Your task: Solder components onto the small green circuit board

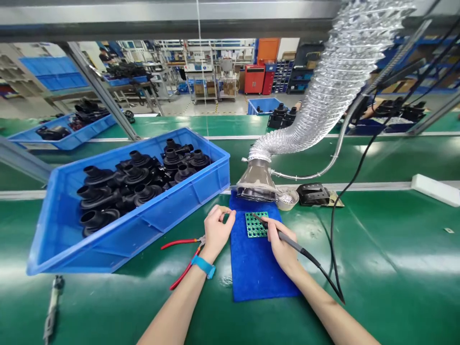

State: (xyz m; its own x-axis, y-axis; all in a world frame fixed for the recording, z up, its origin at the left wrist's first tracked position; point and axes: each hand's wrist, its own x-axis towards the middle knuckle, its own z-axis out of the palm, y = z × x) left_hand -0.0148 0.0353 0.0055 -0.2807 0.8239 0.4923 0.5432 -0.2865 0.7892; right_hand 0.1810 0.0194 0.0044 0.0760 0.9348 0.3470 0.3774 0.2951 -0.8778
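My right hand (282,244) is closed around a soldering iron (289,242), whose tip points at the upper part of a green circuit board (256,230). The board lies flat on a blue cloth (257,273). Just left of the board, my left hand (218,229) has thumb and forefinger pinched together; whatever they hold, if anything, is too small to make out. Red-handled pliers (187,263) lie on the bench, partly behind my left wrist. A metal fume hood (258,177) stands right behind the board.
A blue crate (143,230) of black plastic parts (134,175) fills the left. The silver duct (316,100) rises to the upper right. A small cup (287,199) and an iron stand (313,194) are beside the hood. The black cable (332,244) loops right; a screwdriver-like tool (53,306) lies front left.
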